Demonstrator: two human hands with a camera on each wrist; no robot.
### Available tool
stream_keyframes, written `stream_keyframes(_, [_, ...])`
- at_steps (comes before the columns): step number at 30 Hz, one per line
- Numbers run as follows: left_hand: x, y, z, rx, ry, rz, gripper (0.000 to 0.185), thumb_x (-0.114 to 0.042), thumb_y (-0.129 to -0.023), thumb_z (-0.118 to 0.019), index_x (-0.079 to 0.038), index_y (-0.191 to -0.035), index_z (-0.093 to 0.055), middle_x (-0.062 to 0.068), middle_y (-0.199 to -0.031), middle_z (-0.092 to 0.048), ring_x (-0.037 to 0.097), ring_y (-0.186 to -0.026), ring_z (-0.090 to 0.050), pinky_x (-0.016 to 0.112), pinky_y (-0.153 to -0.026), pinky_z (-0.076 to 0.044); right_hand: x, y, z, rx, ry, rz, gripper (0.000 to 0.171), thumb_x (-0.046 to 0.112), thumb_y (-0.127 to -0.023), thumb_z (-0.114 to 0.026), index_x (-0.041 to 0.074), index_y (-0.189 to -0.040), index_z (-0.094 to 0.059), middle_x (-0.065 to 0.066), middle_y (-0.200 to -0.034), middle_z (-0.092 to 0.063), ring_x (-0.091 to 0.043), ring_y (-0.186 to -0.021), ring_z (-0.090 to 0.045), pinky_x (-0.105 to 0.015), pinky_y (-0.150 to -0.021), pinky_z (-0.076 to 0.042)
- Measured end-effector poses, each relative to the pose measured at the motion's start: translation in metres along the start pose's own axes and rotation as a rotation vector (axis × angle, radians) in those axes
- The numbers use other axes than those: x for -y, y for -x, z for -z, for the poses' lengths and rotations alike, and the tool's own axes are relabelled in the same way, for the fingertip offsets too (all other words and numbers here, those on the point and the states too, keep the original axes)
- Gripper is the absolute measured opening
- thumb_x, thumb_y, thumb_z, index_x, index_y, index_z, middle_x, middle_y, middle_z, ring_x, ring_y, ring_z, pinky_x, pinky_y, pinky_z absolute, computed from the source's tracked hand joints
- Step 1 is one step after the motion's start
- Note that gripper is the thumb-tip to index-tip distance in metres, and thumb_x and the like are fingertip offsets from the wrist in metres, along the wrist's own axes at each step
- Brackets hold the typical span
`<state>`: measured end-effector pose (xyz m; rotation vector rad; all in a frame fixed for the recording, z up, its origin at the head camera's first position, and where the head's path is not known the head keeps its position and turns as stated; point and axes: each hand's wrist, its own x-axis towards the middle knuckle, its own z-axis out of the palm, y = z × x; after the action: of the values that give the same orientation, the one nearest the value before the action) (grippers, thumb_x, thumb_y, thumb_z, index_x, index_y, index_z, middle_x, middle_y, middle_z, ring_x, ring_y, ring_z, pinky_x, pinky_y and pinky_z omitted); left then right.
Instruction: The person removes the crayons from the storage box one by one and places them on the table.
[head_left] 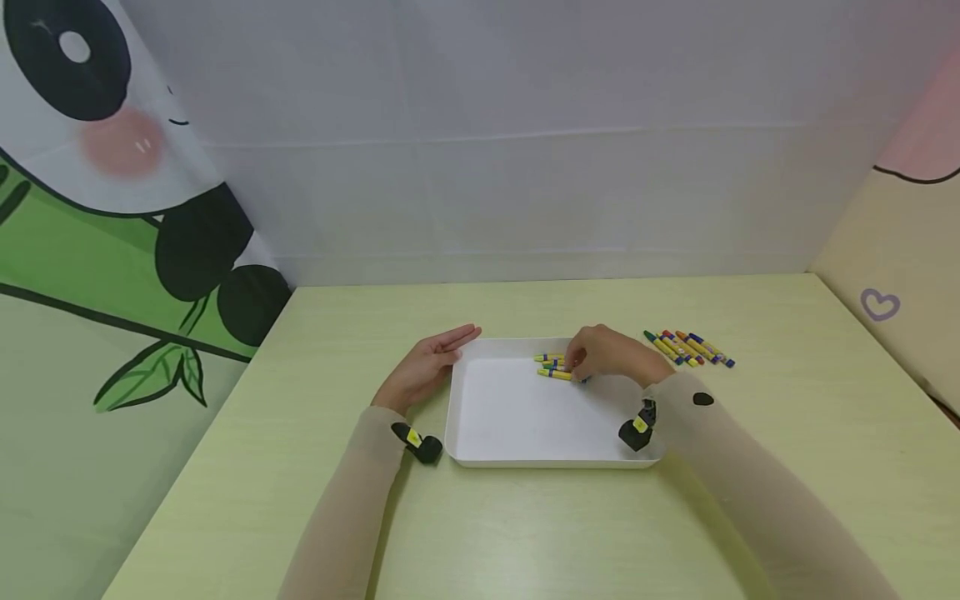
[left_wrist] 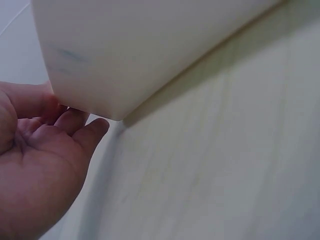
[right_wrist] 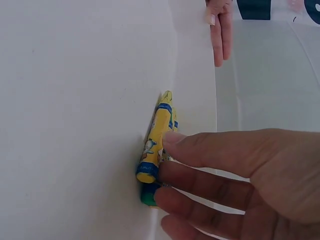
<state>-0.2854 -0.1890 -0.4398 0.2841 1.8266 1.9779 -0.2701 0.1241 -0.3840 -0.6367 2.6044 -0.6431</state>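
Note:
A shallow white tray stands in the middle of the table. My left hand touches its far left corner, the thumb at the rim and the other fingers stretched out past it. My right hand is inside the tray near the far edge, over several crayons lying side by side. In the right wrist view, my thumb and fingertips touch the side of a yellow crayon with blue bands. A green-ended crayon lies beneath it by my middle finger, and others are partly hidden.
Several more crayons lie in a row on the pale wood-look table, to the right of the tray. A white sheet hangs behind the table. Printed cartoon panels stand at both sides.

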Motion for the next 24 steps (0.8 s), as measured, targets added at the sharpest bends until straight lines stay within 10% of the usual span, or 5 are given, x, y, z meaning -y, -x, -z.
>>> stream_keyframes(24, [-0.0037,0.0027,-0.0018,-0.005,0.008,0.015,0.05,0.005,-0.1,-0.037,-0.007,-0.149,-0.034,0.005,-0.154,-0.037,0.019,-0.144,-0.029,0.041,-0.117,-0.026,0.0094,0.0018,-0.0062,-0.007,0.059,-0.061,0.009,0.013,-0.08,-0.075,0.015,-0.089,-0.072,0.0,-0.09,-0.067,-0.014,-0.076,-0.057,-0.029,-0.066,-0.044])
